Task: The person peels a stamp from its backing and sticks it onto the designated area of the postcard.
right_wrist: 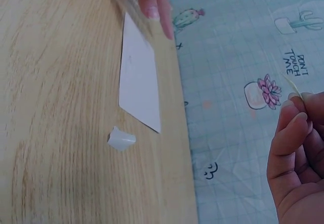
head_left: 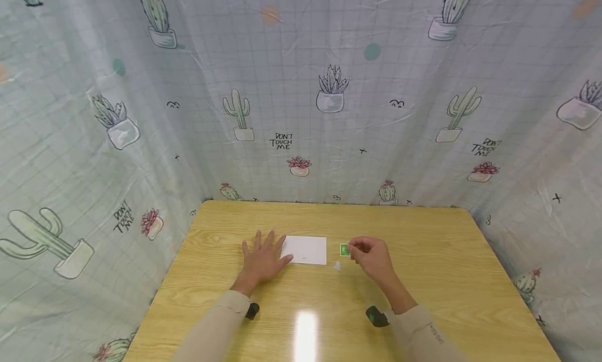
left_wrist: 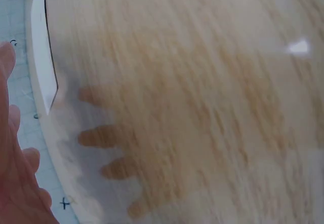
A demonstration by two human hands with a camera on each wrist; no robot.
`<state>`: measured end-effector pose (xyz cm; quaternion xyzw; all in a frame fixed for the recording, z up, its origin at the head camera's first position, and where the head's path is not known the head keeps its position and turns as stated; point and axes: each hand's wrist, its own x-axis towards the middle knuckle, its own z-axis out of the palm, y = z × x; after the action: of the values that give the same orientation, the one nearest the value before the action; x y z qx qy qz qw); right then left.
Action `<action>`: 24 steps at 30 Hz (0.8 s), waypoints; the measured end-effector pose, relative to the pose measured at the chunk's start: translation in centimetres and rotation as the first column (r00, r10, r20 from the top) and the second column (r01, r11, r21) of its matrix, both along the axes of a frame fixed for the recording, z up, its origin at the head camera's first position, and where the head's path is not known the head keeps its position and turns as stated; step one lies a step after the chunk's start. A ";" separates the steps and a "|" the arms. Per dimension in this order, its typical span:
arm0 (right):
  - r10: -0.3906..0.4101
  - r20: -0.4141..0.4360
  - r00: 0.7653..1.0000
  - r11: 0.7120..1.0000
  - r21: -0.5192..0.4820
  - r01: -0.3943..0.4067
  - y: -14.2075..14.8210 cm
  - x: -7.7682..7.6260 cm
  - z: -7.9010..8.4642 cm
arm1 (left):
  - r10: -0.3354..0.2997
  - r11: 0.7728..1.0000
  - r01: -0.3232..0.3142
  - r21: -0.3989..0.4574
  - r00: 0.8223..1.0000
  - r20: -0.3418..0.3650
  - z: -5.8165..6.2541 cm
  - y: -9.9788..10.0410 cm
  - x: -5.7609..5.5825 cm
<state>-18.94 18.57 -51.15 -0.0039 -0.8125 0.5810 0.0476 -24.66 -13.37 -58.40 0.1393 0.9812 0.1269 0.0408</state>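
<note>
My right hand (head_left: 371,255) pinches a small green square sticker (head_left: 345,249) with a white border, like a postage stamp, between thumb and fingertips. In the right wrist view the sticker (right_wrist: 292,86) shows nearly edge-on, a thin pale sliver above the fingertips. A white rectangular card or envelope (head_left: 307,249) lies flat on the table, with a tiny mark near its lower edge. Spread fingers of my left hand (head_left: 263,257) rest at its left end, the thumb over the lower left corner. Between the white rectangle and my right hand lies a small curled white scrap (head_left: 337,266).
The wooden table (head_left: 423,231) has light grain and a bright glare near its front. A cactus-print curtain (head_left: 301,121) hangs round its back and sides. Dark wrist cameras (head_left: 376,316) sit below each hand.
</note>
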 end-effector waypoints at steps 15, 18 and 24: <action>0.005 0.018 1.000 1.000 -0.005 -0.005 -0.2 0.1 0.3 | 0.015 1.000 -0.016 0.013 0.999 0.044 -1.4 -0.7 -1.3; -0.005 0.037 0.999 1.000 -0.011 0.006 -0.6 0.1 0.2 | 0.012 1.000 -0.013 0.017 0.999 0.048 -1.6 -0.9 -1.3; -0.002 0.043 0.999 1.000 -0.022 0.003 -0.3 -0.6 -1.2 | 0.003 1.000 -0.005 0.030 0.997 0.071 -1.5 -0.8 -1.2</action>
<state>-19.57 18.22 -52.33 -0.0181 -0.8068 0.5898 0.0306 -25.91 -14.19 -59.89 0.1332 0.9774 0.1467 0.0730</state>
